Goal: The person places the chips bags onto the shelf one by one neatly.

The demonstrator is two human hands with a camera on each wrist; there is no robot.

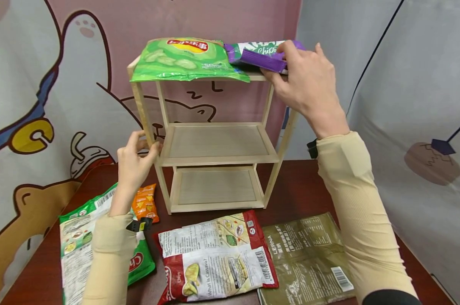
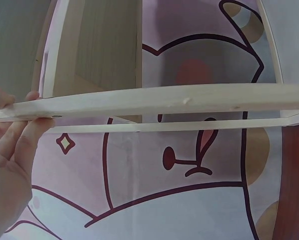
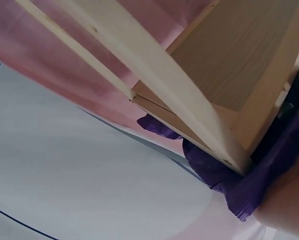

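A three-tier wooden shelf (image 1: pixel 220 160) stands on the table. My left hand (image 1: pixel 133 160) holds its front left post between thumb and fingers; in the left wrist view the fingers wrap the post (image 2: pixel 159 101). On the top tier lie a green chip bag (image 1: pixel 184 59), spread over the left and middle, and a purple chip bag (image 1: pixel 266 60) at the right. My right hand (image 1: pixel 310 80) grips the purple bag's right end, thumb at the front edge and fingers above. In the right wrist view purple wrapping (image 3: pixel 209 162) hangs past the shelf's corner.
On the dark red table (image 1: pixel 287 182), a red and white cassava chip bag (image 1: pixel 218 258) lies in front of the shelf. An olive-brown bag (image 1: pixel 302 258) is at its right. A green and white bag (image 1: pixel 79 245) and a small orange packet (image 1: pixel 145 202) lie at the left.
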